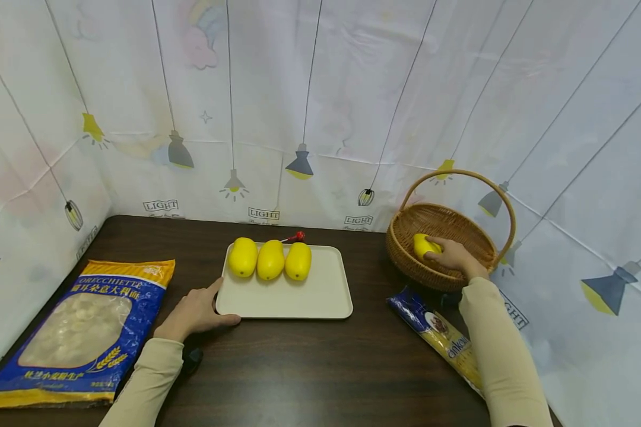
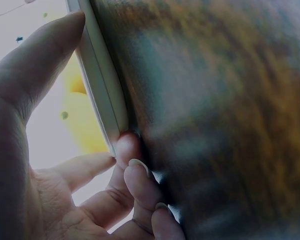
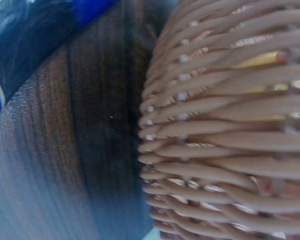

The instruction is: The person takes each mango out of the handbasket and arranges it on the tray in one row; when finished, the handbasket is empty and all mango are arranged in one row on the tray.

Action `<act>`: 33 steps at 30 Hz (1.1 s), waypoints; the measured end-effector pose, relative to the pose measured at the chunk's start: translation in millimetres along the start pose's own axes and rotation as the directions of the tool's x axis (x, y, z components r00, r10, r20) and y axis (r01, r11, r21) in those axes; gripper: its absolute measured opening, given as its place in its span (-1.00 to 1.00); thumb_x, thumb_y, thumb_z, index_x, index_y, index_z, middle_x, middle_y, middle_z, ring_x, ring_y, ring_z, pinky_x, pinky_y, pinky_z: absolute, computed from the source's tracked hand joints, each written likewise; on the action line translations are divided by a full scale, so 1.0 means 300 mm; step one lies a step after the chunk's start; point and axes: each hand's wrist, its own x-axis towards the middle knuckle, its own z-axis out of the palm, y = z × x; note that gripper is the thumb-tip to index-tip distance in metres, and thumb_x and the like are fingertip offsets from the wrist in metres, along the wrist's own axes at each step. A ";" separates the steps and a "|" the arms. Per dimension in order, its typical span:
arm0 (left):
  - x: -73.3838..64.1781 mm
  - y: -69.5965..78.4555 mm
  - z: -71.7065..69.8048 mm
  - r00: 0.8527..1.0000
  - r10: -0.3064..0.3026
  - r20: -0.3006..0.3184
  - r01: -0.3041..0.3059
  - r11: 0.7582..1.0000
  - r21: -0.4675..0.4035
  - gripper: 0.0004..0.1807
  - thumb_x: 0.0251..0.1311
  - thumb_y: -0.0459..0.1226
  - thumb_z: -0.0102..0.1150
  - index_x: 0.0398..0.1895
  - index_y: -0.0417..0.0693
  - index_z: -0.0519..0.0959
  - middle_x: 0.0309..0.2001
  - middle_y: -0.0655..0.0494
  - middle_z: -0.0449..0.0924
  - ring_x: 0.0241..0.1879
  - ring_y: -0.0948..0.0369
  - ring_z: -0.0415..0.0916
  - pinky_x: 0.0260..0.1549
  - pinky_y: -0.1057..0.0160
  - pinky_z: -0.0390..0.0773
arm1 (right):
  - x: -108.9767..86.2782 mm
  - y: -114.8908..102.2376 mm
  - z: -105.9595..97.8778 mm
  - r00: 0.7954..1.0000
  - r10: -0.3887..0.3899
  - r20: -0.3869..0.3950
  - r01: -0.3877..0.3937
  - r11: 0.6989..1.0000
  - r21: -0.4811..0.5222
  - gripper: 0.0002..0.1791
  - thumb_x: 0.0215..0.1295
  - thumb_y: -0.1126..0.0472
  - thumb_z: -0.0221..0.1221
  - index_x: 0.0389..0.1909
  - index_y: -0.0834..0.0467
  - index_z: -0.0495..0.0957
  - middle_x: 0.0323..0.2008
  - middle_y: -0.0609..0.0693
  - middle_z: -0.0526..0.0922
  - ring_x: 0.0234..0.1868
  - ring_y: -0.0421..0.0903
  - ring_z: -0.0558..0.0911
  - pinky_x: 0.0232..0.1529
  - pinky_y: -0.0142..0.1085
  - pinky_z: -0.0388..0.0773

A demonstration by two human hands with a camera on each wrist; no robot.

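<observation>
My left hand [image 1: 196,310] holds the near left corner of a cream rectangular tray [image 1: 299,299], thumb along its front edge and fingers at its left side. The left wrist view shows the thumb and fingertips on the tray's rim [image 2: 101,80]. Three yellow oval fruits [image 1: 270,260] lie in a row at the tray's back left. My right hand [image 1: 453,256] reaches into a brown wicker basket [image 1: 406,256] and grips another yellow fruit [image 1: 423,244]. Woven basket wall [image 3: 230,125] hides most of that hand in the right wrist view.
A large blue and yellow pasta bag [image 1: 80,332] lies at the left. A narrow spaghetti pack [image 1: 438,335] lies under the right forearm, before the basket. Behind the tray is a small red object on a stick [image 1: 297,236]. A printed curtain [image 1: 320,118] borders the dark wooden table [image 1: 278,373].
</observation>
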 end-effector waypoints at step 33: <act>0.000 0.002 0.002 1.000 0.006 0.003 -0.006 1.000 0.007 0.25 -0.05 0.33 0.37 0.58 -0.14 0.07 0.33 -0.40 0.44 0.15 -0.21 0.56 0.15 -0.26 0.52 | -0.103 -0.248 -0.096 0.979 -0.039 -0.202 0.053 0.996 0.067 -0.22 0.44 -0.18 0.11 0.55 0.07 0.17 0.29 0.52 0.43 0.17 0.38 0.60 0.10 0.14 0.59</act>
